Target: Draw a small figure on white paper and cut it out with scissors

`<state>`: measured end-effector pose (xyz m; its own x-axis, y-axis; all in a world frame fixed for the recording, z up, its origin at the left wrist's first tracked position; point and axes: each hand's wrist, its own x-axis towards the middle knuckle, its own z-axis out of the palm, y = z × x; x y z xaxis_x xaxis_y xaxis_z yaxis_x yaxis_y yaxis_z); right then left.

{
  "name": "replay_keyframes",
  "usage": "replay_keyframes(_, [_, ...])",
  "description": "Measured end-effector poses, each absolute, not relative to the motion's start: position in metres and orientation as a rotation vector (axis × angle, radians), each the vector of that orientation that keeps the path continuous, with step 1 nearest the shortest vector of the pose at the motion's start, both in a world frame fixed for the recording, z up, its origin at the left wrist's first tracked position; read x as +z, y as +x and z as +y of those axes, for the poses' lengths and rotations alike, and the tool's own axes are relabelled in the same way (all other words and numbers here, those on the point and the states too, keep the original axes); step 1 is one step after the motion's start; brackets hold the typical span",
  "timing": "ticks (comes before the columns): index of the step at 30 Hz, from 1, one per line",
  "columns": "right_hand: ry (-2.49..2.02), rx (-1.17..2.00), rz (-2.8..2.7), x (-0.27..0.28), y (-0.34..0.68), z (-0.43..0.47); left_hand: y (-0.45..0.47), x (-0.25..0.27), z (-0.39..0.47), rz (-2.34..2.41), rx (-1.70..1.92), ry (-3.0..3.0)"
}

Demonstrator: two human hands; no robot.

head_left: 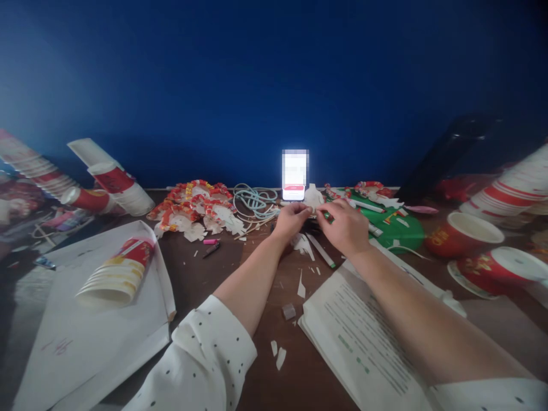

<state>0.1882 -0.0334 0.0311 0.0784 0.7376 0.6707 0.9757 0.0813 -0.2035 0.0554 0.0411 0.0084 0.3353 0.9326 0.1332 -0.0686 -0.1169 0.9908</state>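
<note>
My left hand [291, 221] and my right hand [345, 227] meet at the middle of the table, with fingertips pinched close together. Whatever they grip is too small to make out; something pale shows between the fingertips. Just behind them is a white paper cutout [314, 195]. Below the hands lie another white paper cutout [303, 244] and a white pen with a green end [322, 251]. A lit phone [293, 177] stands upright against the blue wall, right behind my left hand.
To the left are a heap of red-and-white paper pieces [194, 208], a pale blue cord [252, 201] and stacked paper cups [117, 274] on a white sheet [68, 342]. Printed papers [355, 337] lie under my right forearm. Red cups [464, 234] and a green disc [396, 231] are at right.
</note>
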Motion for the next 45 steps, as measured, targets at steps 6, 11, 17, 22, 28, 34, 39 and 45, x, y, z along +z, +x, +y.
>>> replay_keyframes(6, [-1.683,0.055,-1.515,0.034,0.195,-0.025,0.056,0.012,0.04,0.887,1.109,1.476])
replay_keyframes(11, [-1.711,0.199,-1.473,0.038,0.199,-0.021,0.058,0.014,0.04,0.907,1.1,1.466])
replay_keyframes(17, [-1.697,0.031,-1.53,0.029,0.199,-0.02,0.057,0.011,0.04,0.921,1.078,1.515])
replay_keyframes(22, [-1.705,-0.239,-1.77,0.024,0.191,-0.027,0.059,0.006,0.042,0.893,1.052,1.481])
replay_keyframes(28, [-1.733,-0.428,-1.94,0.026,0.185,-0.034,0.06,0.004,0.041,0.939,0.936,1.34])
replay_keyframes(34, [-1.666,-0.481,-2.02,0.029,0.186,-0.036,0.056,0.015,0.036,0.866,0.782,1.111])
replay_keyframes(39, [-1.642,-0.465,-2.002,0.028,0.185,-0.037,0.054,0.019,0.037,0.852,0.825,1.0])
replay_keyframes(45, [-1.733,-0.403,-1.996,0.028,0.182,-0.036,0.058,0.014,0.038,0.891,0.906,1.005])
